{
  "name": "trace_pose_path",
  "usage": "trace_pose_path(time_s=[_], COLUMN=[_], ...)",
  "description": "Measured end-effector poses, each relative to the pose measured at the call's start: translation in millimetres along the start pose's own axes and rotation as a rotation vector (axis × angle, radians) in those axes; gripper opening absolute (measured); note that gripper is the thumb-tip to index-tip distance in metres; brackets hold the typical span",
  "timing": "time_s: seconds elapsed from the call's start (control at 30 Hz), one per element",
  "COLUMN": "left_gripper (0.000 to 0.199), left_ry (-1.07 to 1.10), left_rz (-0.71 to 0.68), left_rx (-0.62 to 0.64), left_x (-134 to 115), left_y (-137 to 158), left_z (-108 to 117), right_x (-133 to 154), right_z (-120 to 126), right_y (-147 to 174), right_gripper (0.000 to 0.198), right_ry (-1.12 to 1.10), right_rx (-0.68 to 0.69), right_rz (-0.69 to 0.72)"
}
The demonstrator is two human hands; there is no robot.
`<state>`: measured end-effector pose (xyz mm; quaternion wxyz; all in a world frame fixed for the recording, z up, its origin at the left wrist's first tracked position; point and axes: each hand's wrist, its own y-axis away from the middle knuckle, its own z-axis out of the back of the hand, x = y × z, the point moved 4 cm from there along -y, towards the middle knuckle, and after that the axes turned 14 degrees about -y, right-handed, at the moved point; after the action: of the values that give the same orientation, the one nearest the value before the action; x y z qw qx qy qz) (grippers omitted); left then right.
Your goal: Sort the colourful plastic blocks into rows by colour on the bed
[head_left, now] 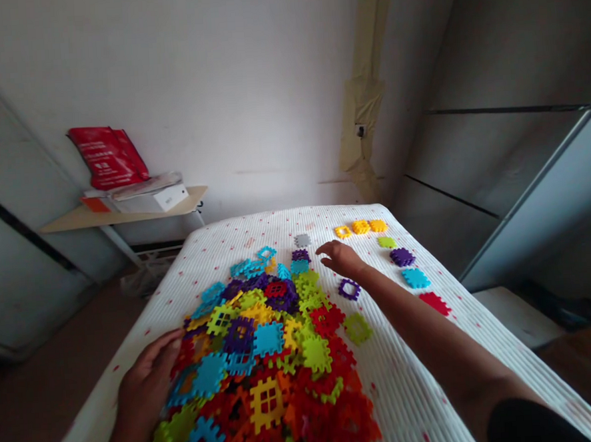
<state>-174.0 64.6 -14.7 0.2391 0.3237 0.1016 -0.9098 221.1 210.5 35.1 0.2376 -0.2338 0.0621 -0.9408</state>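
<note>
A large heap of plastic interlocking tiles in blue, purple, yellow, lime, red and orange lies on the white covered surface. Against the heap's left side rests my left hand, its fingers loosely extended and touching the edge tiles. My right hand hovers beyond the heap on the right, fingers a little apart, with nothing seen in them. Just left of its fingertips are a grey tile, a purple tile and a blue tile. Below it lies a purple frame tile.
Along the right stand separate groups: yellow tiles, a lime tile, purple tiles, blue tiles and red tiles. A side table holds a red bag and a white box.
</note>
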Motion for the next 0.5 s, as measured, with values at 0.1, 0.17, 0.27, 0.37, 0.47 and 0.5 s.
trace_pose_path(time_s=[0.1,0.17,0.27,0.37,0.47,0.5], left_gripper=[0.043,0.043,0.044,0.043,0.043,0.043], left_ry=[0.014,0.024,0.026,0.025,0.017,0.014], left_rz=[-0.019,-0.004,0.023,0.028,0.039,0.046], left_rx=[-0.05,-0.06,-0.036,-0.013,0.0,0.002], left_x=[1.7,3.2,3.7,1.8,0.5,0.6], left_y=[-1.5,-1.9,-1.2,-0.1,0.1,-0.1], left_z=[-0.2,-0.9,-1.6,-0.8,-0.1,-0.1], right_x=[6.1,4.4,-3.5,-9.7,-9.9,-9.1], right_z=[-15.8,-26.8,-37.5,-40.1,-39.2,-39.0], right_y=[-38.2,-57.3,-73.4,-77.7,-77.7,-77.8], right_gripper=[0.035,0.034,0.039,0.043,0.04,0.037], right_ry=[0.033,0.041,0.045,0.036,0.019,0.015], right_rx=[0.033,0.068,0.136,0.213,0.282,0.297], right_rz=[-0.03,-0.039,-0.048,-0.04,-0.011,-0.002])
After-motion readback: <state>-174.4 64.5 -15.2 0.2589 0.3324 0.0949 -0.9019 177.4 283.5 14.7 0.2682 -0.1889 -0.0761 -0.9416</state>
